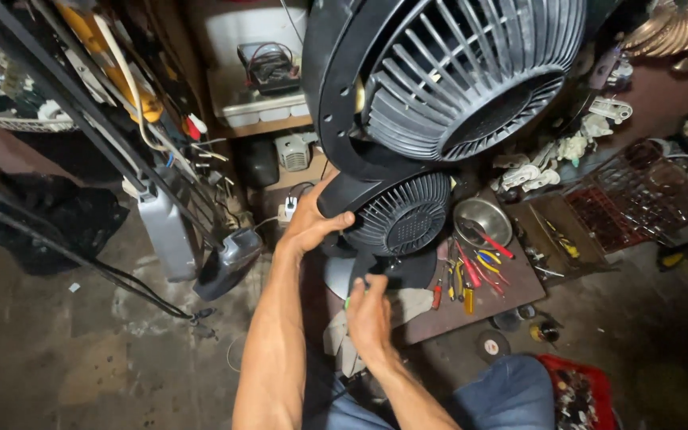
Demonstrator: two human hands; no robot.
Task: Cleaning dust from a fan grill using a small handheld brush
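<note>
A black plastic fan housing fills the top, with a large ribbed grille [455, 72] above and a smaller round ribbed grille [403, 215] below it. My left hand [310, 224] grips the black rim beside the smaller grille, thumb on top. My right hand [368, 312] is just under the housing, by its dark base [407, 271], with its fingers curled around a small tool. Only a green tip [346, 302] of that tool shows. My knees in blue jeans [511, 394] are at the bottom.
A brown board [511, 291] holds screwdrivers and pliers [479, 267] beside a metal bowl [483, 216]. A red tray of small parts [579, 394] is at the lower right and a tape roll [491, 344] lies on the floor. Grey fan parts [200, 247], cables and a metal rack stand to the left.
</note>
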